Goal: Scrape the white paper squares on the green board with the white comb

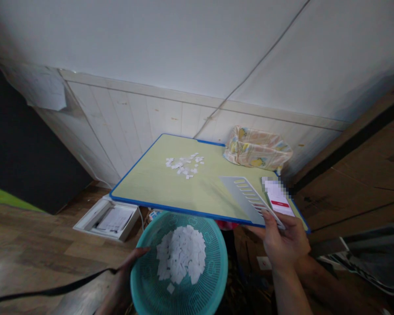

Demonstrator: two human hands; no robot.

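Observation:
My left hand (126,272) is closed on the left rim of a round teal plastic basket (222,262), its thumb over the edge. A heap of small white paper pieces (182,253) lies in the basket, held just below the table's front edge. In my right hand (284,239), pinched between thumb and fingers, is a thin white slotted sheet (239,197), slanting over the right part of the table (139,188). More small paper scraps (183,165) are scattered on the yellow-green tabletop, apart from both hands.
At the table's back right stands a patterned fabric bin (258,151). A phone (277,197) lies beside my right hand. On the wooden floor, left of the basket, sits an open white box (108,218) with papers. A white wall is behind, cardboard (357,183) at right.

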